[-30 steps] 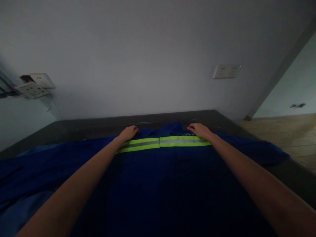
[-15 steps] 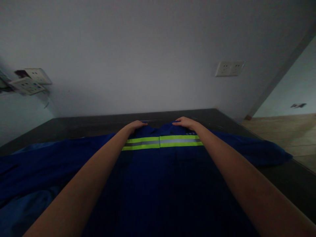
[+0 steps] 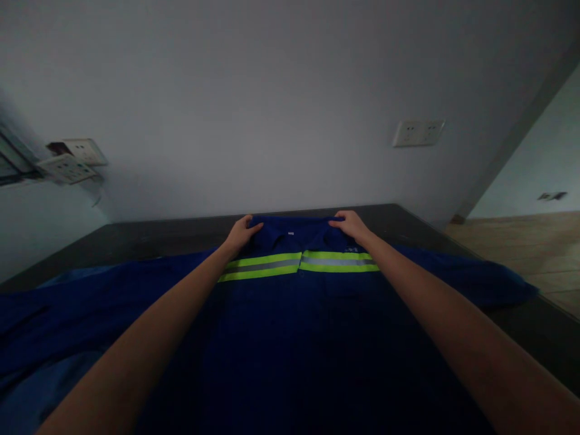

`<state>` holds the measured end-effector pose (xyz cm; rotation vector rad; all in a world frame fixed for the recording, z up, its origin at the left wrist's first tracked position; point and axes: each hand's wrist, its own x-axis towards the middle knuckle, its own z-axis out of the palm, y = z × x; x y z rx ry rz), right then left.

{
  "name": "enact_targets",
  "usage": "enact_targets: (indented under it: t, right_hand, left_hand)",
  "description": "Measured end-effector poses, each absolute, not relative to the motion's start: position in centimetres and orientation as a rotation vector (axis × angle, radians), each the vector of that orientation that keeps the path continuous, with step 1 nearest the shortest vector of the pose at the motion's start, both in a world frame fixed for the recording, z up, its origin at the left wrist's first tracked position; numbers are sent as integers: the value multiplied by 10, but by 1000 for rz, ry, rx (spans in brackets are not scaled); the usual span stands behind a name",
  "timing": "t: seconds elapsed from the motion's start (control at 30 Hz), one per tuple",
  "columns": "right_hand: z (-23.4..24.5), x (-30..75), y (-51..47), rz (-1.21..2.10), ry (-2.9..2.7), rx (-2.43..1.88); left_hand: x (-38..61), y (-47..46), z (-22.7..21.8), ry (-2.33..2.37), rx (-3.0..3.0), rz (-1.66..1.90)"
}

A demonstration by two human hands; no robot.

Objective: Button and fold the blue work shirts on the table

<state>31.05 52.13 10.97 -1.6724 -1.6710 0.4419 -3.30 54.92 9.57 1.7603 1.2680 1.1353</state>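
A blue garment point(image 3: 267, 326) is lying across the dark table point(image 3: 149, 235), its collar point(image 3: 301, 223) pointing to the wearer's twelve o'clock. I am seeing the left hand point(image 3: 241, 234), at eleven, and the right hand point(image 3: 351, 226), at one, pinching the collar's edge. Since half a second ago, its dipped middle is straightening; the neck label point(image 3: 290, 233) is now showing.

A garment point(image 3: 281, 320) lies on what seems a table point(image 3: 174, 237) before a wall point(image 3: 254, 121).
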Motion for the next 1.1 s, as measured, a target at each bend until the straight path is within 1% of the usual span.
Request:
enact_targets:
  t: [0.07, 0.17, 0.3, 0.37, 0.4, 0.5, 0.6, 0.67, 0.7, 0.77, 0.83, 0.9, 0.93, 1.0, 1.1]
  right_hand:
    - [104, 308, 521, 477, -1688, -1669]
    - [100, 308, 516, 563, -1732, -1639]
    - [94, 315, 505, 907, -1786, -1568]
    - [92, 320, 501, 1059, -1841, -1518]
    - [92, 322, 501, 1072, -1879, -1491]
    - [98, 325, 507, 911, -1924, -1422]
    - [105, 322, 517, 629, -1826, -1373]
    - [106, 317, 522, 435, -1766, -1361]
    - [104, 314, 522, 342, -1758, -1388]
    - [95, 306, 520, 209, -1782, -1494]
    - [84, 297, 515, 153, -1815, -1604]
    - [77, 287, 508, 77, -1837, -1655]
    - [76, 281, 505, 19, -1850, -1649]
    - [80, 268, 499, -98, -1938, -1578]
    - [91, 249, 492, -113, -2234, -1377]
  left_hand:
    - [-33, 547, 91, 1297, 1765, 1069]
    - [-34, 544, 87, 1284, 1753, 865]
    - [-35, 541, 85, 1336, 1720, 599]
    - [-34, 541, 83, 1346, 1700, 579]
    - [-33, 542, 83, 1340, 1695, 604]
    - [-30, 547, 85, 1287, 1691, 797]
    - [-28, 553, 88, 1256, 1720, 1124]
    - [-27, 555, 88, 1334, 1819, 1219]
    - [-26, 555, 87, 1419, 1894, 1195]
    - [-24, 551, 84, 1626, 2011, 1038]
    - [-20, 543, 80, 1824, 2101, 893]
    - [-11, 533, 80, 1892, 2270, 850]
    - [-6, 528, 81, 1851, 2405, 828]
    - [7, 520, 84, 1573, 2675, 732]
    - [28, 516, 82, 1127, 2830, 440]
